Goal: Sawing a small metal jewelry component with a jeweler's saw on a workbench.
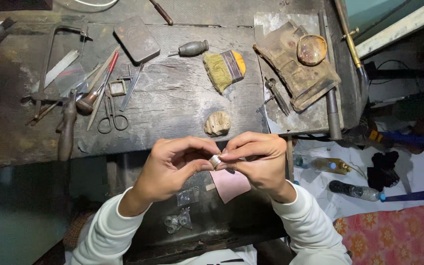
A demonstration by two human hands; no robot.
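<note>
A small silver ring [215, 161] is pinched between the fingertips of both hands, just in front of the workbench's near edge. My left hand [172, 164] holds it from the left with thumb and forefinger. My right hand [257, 159] grips it from the right, fingers curled over it. Below the hands lies a pink piece of paper [229, 184] on a dark tray [207, 221]. Small clear bags [180, 221] with metal bits lie on that tray.
The worn wooden bench [172, 98] carries scissors [112, 115], a saw frame [55, 54], files, a metal tin [136, 39], a yellow brush [225, 68], a pale stone lump [217, 123] and a charred block with a small bowl [311, 49]. Plastic bottles [354, 190] lie on the floor at right.
</note>
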